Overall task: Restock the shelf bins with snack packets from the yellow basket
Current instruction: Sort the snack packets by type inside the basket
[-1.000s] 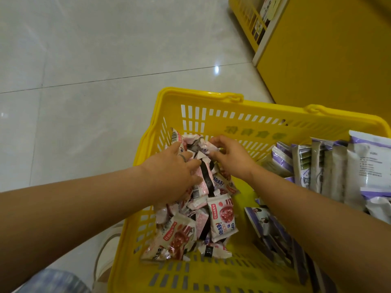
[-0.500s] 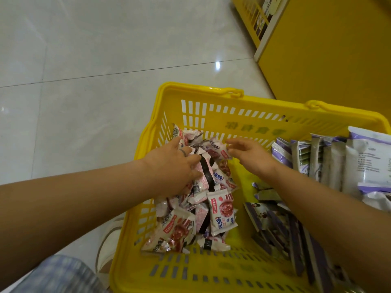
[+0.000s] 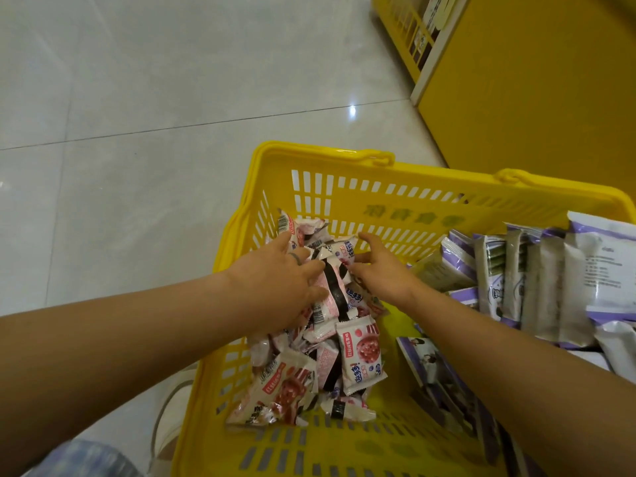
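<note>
Restocking: your left hand (image 3: 275, 287) clasps pink snack packets (image 3: 328, 302) bunched for one trip from the yellow basket (image 3: 344, 156); right hand (image 3: 382, 270) hold unclear

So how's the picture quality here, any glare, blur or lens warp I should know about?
Head view: one small bright glare spot on the floor tiles; wide-angle bowing curves the grout line and the basket rim; the packets mid-frame are sharp enough to show print; the cloth in the bottom-left corner is smeared.

Head view — down, close over basket (image 3: 413, 201)
</note>
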The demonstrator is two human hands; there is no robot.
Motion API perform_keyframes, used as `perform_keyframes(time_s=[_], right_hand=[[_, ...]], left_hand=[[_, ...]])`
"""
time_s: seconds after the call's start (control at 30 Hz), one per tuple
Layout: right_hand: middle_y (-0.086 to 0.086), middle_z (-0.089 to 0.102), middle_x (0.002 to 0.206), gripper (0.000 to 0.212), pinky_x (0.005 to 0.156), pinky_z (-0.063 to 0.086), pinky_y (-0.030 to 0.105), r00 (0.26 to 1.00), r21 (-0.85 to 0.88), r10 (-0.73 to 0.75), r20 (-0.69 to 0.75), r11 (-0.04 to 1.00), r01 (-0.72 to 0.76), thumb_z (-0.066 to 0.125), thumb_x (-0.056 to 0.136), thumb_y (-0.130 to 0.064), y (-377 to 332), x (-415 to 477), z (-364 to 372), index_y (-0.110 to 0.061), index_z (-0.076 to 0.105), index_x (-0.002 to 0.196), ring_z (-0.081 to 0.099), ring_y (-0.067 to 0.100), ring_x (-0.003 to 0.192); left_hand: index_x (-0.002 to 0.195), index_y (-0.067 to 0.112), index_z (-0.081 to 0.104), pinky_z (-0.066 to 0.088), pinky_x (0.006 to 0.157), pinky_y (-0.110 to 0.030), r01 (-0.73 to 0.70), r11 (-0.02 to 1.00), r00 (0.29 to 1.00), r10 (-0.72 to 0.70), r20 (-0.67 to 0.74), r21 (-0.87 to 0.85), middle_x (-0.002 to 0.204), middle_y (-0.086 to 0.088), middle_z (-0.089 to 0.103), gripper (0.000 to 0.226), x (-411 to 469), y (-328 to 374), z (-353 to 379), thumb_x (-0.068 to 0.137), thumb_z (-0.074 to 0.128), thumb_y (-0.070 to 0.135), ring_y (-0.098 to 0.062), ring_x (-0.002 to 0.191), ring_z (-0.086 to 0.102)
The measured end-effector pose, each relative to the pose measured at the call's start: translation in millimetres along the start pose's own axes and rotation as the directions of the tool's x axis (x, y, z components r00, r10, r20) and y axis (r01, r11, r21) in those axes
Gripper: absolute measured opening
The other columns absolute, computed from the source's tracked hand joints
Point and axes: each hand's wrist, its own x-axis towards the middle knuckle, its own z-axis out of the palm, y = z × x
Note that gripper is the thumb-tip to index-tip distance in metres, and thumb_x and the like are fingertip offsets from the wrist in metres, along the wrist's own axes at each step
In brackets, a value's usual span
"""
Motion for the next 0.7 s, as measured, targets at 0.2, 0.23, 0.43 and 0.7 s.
perform_keyframes(time_s=[0.2,0.23,0.43,0.7], right_hand=[[0.012,0.052,0.136,0.051,0.061,0.047,0.019,0.996,-0.091,0.026,0.087,0.996,-0.018,0.038,0.094,0.001,8,-4,1,-0.016,0.04,0.143,0.056,0.018,0.092],[0.012,0.048,0.14,0.051,0.061,0.044,0.017,0.993,-0.115,0.045,0.113,0.993,-0.032,0.038,0.095,0.0,5,-3,-4,-0.014,0.04,0.143,0.055,0.018,0.095],[0.008,0.045,0.144,0.042,0.091,0.041,0.022,0.985,-0.142,0.123,0.125,0.984,-0.105,0.042,0.098,-0.014,-7,-7,-20,-0.016,0.044,0.14,0.047,0.024,0.125],[0.007,0.049,0.133,0.066,0.088,0.05,0.047,0.817,-0.321,0.494,0.299,0.858,-0.401,0.071,0.084,-0.027,0,-56,-21,-0.02,0.034,0.138,0.052,0.025,0.113]], left_hand=[[0.149,0.033,0.018,0.007,0.114,-0.056,-0.003,1.0,1.0,0.003,-0.001,-0.001,0.158,-0.009,0.014,0.057,-1,1,-1,0.098,0.034,0.052,-0.034,0.143,0.018],[0.149,0.033,0.018,0.008,0.114,-0.056,-0.003,1.0,1.0,0.003,-0.003,0.001,0.158,-0.009,0.014,0.057,-1,1,-1,0.098,0.034,0.053,-0.034,0.143,0.018],[0.149,0.034,0.017,0.007,0.114,-0.057,0.006,1.0,1.0,-0.006,-0.005,-0.004,0.158,-0.009,0.014,0.058,-1,1,0,0.097,0.037,0.052,-0.035,0.143,0.018],[0.15,0.033,0.017,0.009,0.116,-0.057,0.006,0.999,1.0,-0.006,0.001,0.039,0.159,-0.009,0.014,0.056,-3,2,-3,0.099,0.034,0.05,-0.034,0.144,0.017]])
